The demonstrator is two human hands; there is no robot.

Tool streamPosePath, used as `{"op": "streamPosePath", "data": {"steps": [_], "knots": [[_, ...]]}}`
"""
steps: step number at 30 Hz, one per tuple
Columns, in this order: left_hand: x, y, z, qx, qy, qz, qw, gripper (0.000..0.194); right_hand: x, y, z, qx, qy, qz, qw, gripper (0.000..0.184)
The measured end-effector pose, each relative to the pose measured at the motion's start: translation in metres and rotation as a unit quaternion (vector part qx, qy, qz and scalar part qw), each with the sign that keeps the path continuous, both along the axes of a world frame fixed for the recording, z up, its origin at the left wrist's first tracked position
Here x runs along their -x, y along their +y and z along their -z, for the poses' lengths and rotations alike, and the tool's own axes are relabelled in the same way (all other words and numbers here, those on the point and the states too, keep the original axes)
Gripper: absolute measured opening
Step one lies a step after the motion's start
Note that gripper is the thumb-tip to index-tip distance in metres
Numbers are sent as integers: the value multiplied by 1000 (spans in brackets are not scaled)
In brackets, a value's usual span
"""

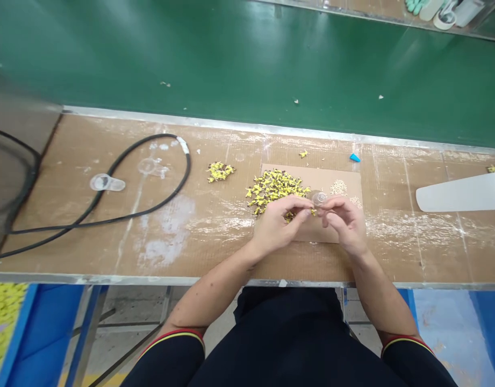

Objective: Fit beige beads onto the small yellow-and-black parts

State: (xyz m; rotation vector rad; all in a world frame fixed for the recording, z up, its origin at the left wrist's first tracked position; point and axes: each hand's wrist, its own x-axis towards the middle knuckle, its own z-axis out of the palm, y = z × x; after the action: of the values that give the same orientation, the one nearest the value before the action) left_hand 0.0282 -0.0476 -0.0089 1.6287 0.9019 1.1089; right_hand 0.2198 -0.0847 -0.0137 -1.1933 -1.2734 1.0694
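Both hands meet over a cardboard sheet (315, 234) on the bench. My left hand (282, 221) is closed in a pinch, and a small yellow piece shows at its fingertips. Close beside it, my right hand (347, 221) has its thumb and fingers curled together; what they hold is too small to make out. Just beyond the fingertips stands a small clear round container (320, 198). A pile of small yellow-and-dark pieces (276, 185) spreads to the left, partly hidden by my left hand. Tiny pale pieces (338, 187) lie in a little heap beyond my right hand.
A black cable (158, 205) loops across the left side, near clear plastic scoops (106, 183). A smaller yellow pile (220, 171) lies left of the sheet. A blue cap (354, 157) sits behind it, and a white container (459, 193) lies at right. Green belt (239, 64) runs behind.
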Motion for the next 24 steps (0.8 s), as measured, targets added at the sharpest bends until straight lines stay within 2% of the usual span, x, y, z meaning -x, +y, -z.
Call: {"op": "streamPosePath", "data": {"steps": [2,4,6,9,13,16,20,22,24], "knots": [[19,17,-2,-70,29,-81,994,11,-8,0,-1,-21,5,51,998,17],[46,36,-2,-112,67,-173,976,10,-17,1,-3,-48,7,101,994,13],[77,52,1,-114,101,-261,953,9,-27,3,-4,-62,17,140,988,11],[114,67,8,-58,141,-341,928,7,-35,7,-7,-71,36,185,980,13],[134,75,20,15,211,-363,907,7,-35,9,-9,-63,37,196,978,15],[137,79,28,26,260,-369,892,8,-33,9,-8,-58,25,179,982,17],[143,85,38,6,319,-388,865,12,-40,8,-6,-67,-13,184,981,18],[146,86,38,-22,314,-407,858,16,-48,9,-5,-83,-74,210,971,17],[147,84,34,-62,286,-430,854,25,-58,11,-2,-86,-175,225,955,16]]}}
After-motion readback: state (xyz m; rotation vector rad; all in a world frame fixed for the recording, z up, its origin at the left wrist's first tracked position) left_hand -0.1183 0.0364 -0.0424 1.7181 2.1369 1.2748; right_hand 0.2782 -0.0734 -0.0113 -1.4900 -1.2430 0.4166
